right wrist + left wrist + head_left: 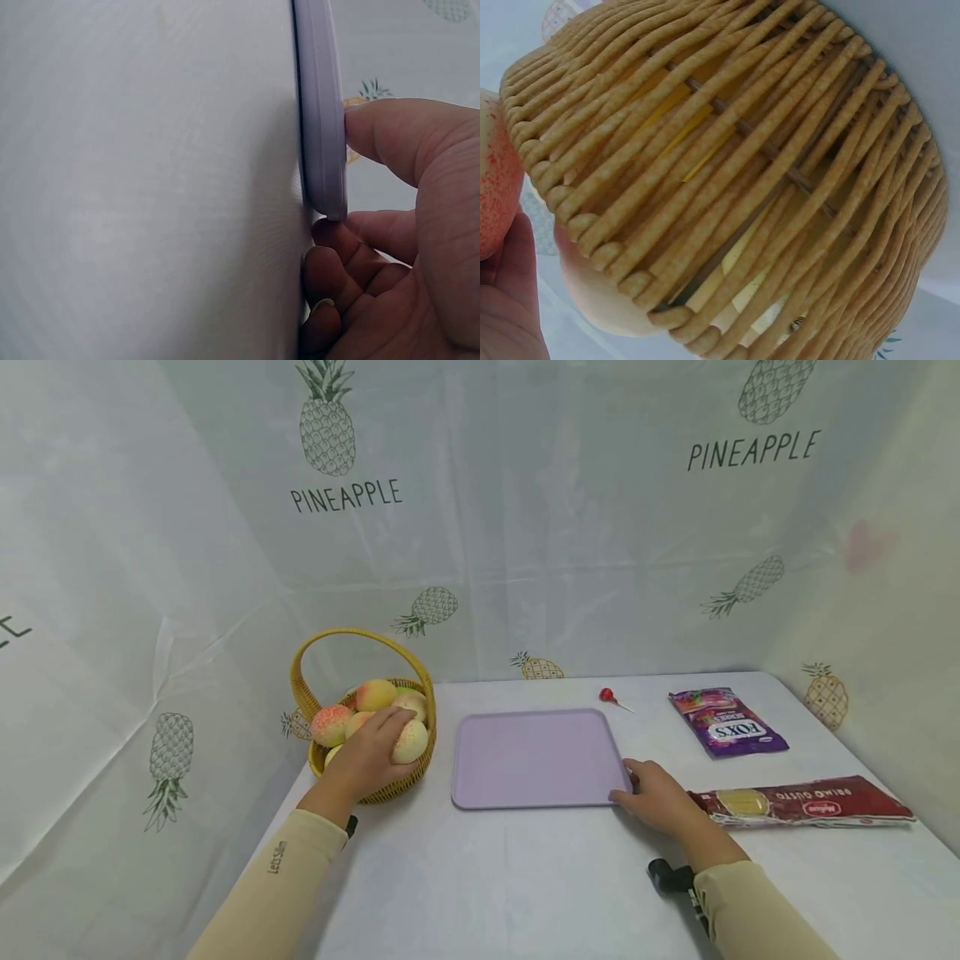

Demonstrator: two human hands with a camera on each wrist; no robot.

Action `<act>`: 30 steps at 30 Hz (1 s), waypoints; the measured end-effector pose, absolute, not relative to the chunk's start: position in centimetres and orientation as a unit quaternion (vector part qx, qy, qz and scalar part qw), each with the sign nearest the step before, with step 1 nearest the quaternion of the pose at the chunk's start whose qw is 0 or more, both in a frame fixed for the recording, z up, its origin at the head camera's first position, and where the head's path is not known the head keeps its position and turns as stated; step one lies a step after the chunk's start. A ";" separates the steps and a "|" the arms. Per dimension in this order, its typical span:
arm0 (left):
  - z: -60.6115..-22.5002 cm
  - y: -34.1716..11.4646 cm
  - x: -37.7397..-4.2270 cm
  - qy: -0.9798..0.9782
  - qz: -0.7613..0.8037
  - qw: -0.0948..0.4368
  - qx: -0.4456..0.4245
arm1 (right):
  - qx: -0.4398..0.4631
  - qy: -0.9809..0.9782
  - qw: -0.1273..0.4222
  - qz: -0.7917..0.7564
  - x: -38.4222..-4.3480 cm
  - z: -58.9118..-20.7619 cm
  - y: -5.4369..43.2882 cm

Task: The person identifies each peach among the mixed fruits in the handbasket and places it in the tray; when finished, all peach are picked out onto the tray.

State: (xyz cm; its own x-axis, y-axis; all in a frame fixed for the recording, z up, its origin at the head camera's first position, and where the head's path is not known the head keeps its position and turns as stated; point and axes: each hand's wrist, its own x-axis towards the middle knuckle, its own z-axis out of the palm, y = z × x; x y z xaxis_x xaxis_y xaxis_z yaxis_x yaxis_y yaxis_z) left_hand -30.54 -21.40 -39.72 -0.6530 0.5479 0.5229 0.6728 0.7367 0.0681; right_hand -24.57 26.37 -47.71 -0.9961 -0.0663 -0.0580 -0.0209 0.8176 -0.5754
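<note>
Tray of flat lilac plastic (536, 760), corner held.
The right hand (663, 797) pinches its near right corner; right of the tray, a long dark-red packet (813, 803) reads "PRIMO GUSTO". Left of the tray, the left hand (369, 757) seems curled round a pale, speckled peach (412, 742) in a yellow-brown wicker basket (393, 787), its wrist view showing little. Gripping looks like the step in hand; the next move calls for a lift over the rim. Farther back, right of the tray, a purple bag (727, 722) says "FOX'S"; beyond everything, a white curtain (525, 502), "PINEAPPLE".
</note>
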 end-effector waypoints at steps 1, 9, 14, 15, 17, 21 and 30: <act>-39.7 -21.4 -30.5 -0.900 -0.130 0.242 -0.338 | -0.023 0.952 0.038 -0.301 -24.6 -47.7 26.4; -39.4 -20.9 -30.3 -0.894 -0.142 0.255 -0.341 | -0.022 0.952 0.038 -0.303 -24.7 -47.8 26.4; -39.4 -20.5 -30.1 -0.895 -0.146 0.250 -0.340 | -0.019 0.953 0.041 -0.300 -24.8 -47.9 26.4; -39.4 -20.5 -30.1 -0.895 -0.144 0.250 -0.339 | -0.021 0.954 0.041 -0.298 -24.8 -47.9 26.5; -39.4 -20.4 -30.1 -0.896 -0.143 0.249 -0.339 | -0.020 0.953 0.043 -0.298 -24.8 -47.9 26.5; -39.4 -20.1 -30.0 -0.895 -0.145 0.248 -0.341 | -0.022 0.953 0.045 -0.299 -24.6 -47.7 26.5; -39.2 -19.5 -29.9 -0.905 -0.147 0.220 -0.335 | -0.030 0.953 0.033 -0.298 -24.4 -47.6 26.3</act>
State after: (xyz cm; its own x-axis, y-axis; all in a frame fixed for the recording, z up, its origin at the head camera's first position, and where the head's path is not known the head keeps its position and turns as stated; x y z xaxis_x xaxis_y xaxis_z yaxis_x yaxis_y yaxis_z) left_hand -29.89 -19.51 -39.19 -0.6793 0.5411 0.4957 0.6700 0.7328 0.1183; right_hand -24.40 26.31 -47.64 -0.9960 -0.0769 -0.0447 -0.0377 0.8202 -0.5708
